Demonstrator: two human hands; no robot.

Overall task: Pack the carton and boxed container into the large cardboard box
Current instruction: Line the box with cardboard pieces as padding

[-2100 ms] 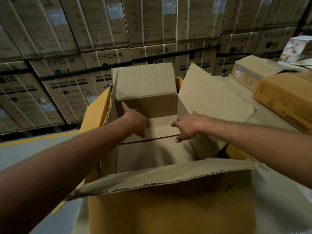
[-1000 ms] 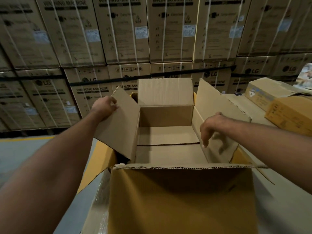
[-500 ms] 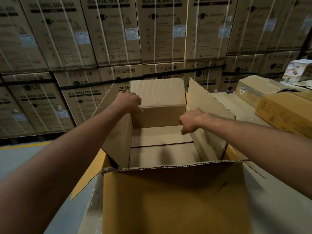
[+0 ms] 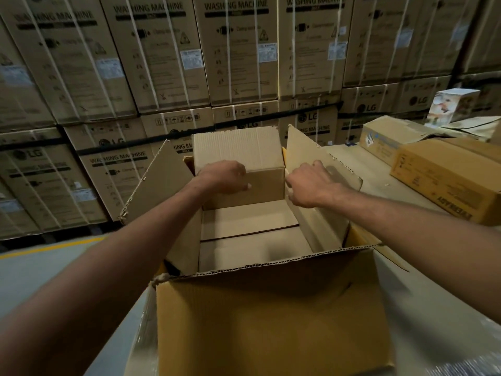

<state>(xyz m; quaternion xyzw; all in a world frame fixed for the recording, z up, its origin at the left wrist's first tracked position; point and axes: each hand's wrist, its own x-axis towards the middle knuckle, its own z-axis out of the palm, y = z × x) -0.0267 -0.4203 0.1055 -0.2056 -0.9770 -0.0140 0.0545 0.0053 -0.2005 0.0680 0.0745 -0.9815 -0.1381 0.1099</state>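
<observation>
Left hand [image 4: 225, 177] has dropped off the left flap [image 4: 160, 183] to the far wall [image 4: 265, 188] of the large cardboard box [image 4: 271, 321], fingers curled, grip unclear. Right hand [image 4: 309, 183] still pinches the right flap [image 4: 306, 147]. Box sits open on the table [image 4: 379, 172], forearms stretched over it.

The pale table [image 4: 379, 180] bears the large cardboard box [image 4: 271, 321] — at right, a brown carton [image 4: 447, 180] and a paler carton [image 4: 385, 142].

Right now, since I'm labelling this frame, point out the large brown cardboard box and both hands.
large brown cardboard box [image 4: 271, 321], head view, near front wall.
left hand [image 4: 222, 176], head view, back of the hand.
right hand [image 4: 311, 185], head view, knuckles.
</observation>
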